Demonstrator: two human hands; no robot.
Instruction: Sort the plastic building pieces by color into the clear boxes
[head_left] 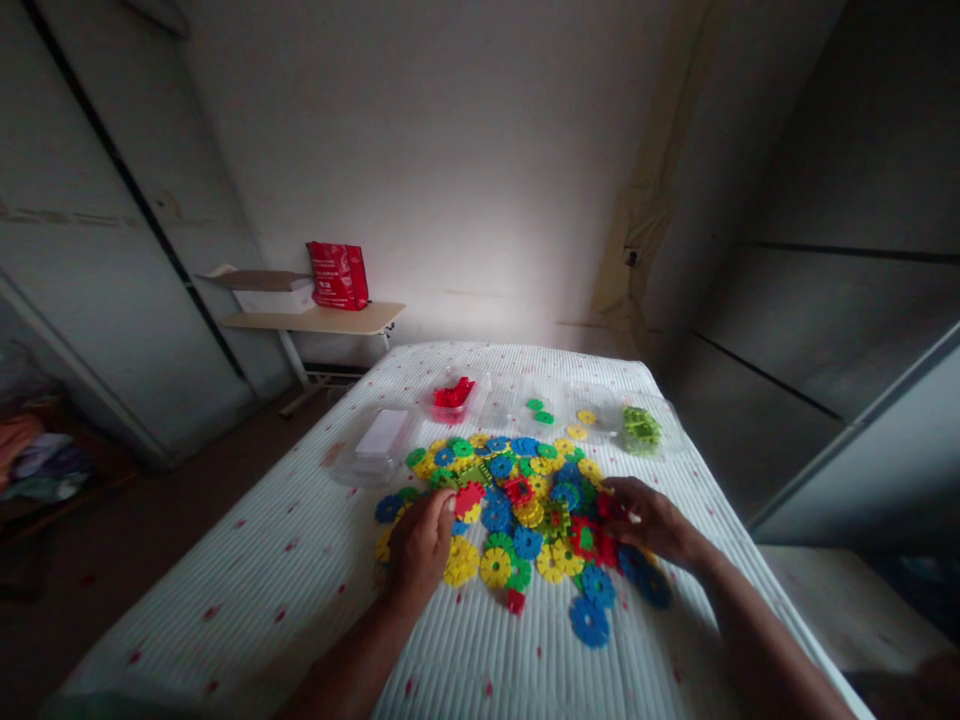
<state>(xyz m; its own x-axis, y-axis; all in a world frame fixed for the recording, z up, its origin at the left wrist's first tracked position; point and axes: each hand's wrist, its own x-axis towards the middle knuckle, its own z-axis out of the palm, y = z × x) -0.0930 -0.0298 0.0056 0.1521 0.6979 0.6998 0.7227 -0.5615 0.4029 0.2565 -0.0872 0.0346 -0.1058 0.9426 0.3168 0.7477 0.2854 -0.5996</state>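
A heap of plastic interlocking pieces lies on the covered bed: blue, yellow and green notched discs such as the yellow disc (496, 567), plus red and green square pieces. At the heap's left side, my left hand (426, 540) is closed, its thumb pressed beside a red toothed piece (470, 497) that it appears to pinch. My right hand (651, 518) rests at the right edge, fingers curled around red square pieces (604, 540); its fingertips are partly hidden among them. Near me lie a blue disc (589, 622) and a small red piece (516, 601).
Behind the heap stand clear plastic containers: one with red pieces (454, 395), another with green pieces (640, 428). A few green discs (544, 418) and yellow discs (577, 432) lie between. A clear box (377, 445) holds something white. A small table (360, 319) carries a red bag (338, 275).
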